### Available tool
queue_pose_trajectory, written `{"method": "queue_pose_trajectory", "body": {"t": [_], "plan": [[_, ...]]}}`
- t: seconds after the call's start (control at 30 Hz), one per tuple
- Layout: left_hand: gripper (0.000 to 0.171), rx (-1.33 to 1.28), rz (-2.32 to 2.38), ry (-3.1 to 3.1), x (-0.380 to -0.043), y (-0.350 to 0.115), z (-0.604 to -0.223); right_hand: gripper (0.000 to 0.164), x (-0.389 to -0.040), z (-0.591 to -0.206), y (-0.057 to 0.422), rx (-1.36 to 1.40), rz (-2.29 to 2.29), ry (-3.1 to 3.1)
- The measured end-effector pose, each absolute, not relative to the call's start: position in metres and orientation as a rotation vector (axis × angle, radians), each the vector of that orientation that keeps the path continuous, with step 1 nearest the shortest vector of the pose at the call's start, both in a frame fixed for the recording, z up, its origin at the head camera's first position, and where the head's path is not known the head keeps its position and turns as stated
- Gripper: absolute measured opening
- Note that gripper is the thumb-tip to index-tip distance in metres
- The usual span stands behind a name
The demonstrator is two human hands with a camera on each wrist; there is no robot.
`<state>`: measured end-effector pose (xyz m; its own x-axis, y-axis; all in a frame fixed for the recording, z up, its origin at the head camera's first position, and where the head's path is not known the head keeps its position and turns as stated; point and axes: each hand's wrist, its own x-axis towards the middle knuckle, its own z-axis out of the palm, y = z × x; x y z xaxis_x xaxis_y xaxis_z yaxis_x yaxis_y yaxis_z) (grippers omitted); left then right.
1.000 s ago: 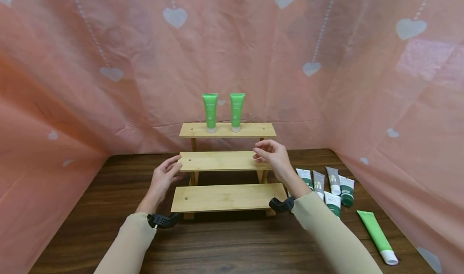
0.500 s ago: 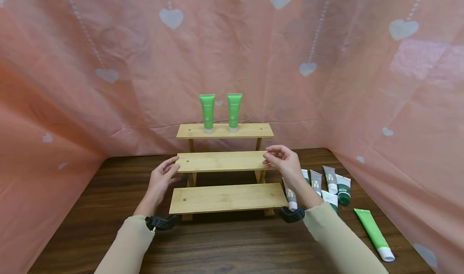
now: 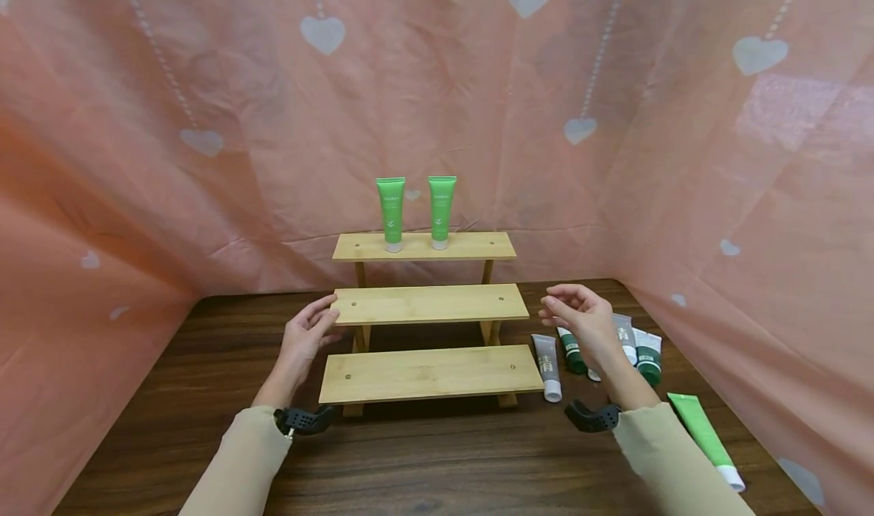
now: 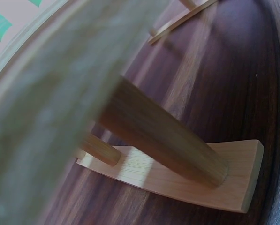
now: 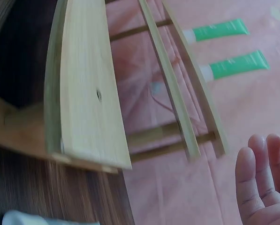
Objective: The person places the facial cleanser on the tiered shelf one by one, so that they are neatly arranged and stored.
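Observation:
A three-tier wooden shelf stand [image 3: 430, 303] stands on the table. Two green squeeze tubes [image 3: 392, 211] stand on its top tier, caps down. My left hand [image 3: 305, 338] rests against the left end of the middle tier, thumb and index finger at the board's edge. Nothing is held in my right hand [image 3: 587, 326], whose fingers bend loosely above the tubes to the right of the stand. Under and around it lie a grey tube [image 3: 547, 368] and several green-and-white and grey tubes [image 3: 647, 357], partly hidden by the hand and forearm. In the right wrist view, its fingers [image 5: 266, 173] appear extended.
Another green tube [image 3: 706, 440] lies apart near the table's right edge. Pink cloth [image 3: 451, 106] printed with hearts hangs behind and at both sides. The dark wooden table [image 3: 423, 463] extends in front of the stand. Each wrist wears a black camera band [image 3: 305, 420].
My right hand has moved away from the middle tier, rightward and slightly down, to above the lying tubes. My left hand stays at the shelf's left end.

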<state>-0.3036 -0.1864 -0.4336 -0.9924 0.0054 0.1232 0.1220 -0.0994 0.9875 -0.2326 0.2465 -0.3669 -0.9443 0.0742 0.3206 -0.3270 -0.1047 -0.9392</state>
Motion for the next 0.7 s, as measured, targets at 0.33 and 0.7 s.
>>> {"method": "queue_pose_trajectory", "body": {"t": [0.33, 0.7], "plan": [[0.048, -0.130, -2.254, -2.067, -0.303, -0.186, -0.433, 0.021, -0.224, -0.389, 0.290, 0.371, 2.120, -1.790], [0.049, -0.120, -2.250, -2.073, -0.302, -0.186, -0.433, 0.017, -0.194, -0.389, 0.307, 0.236, 2.159, -1.766]]}}
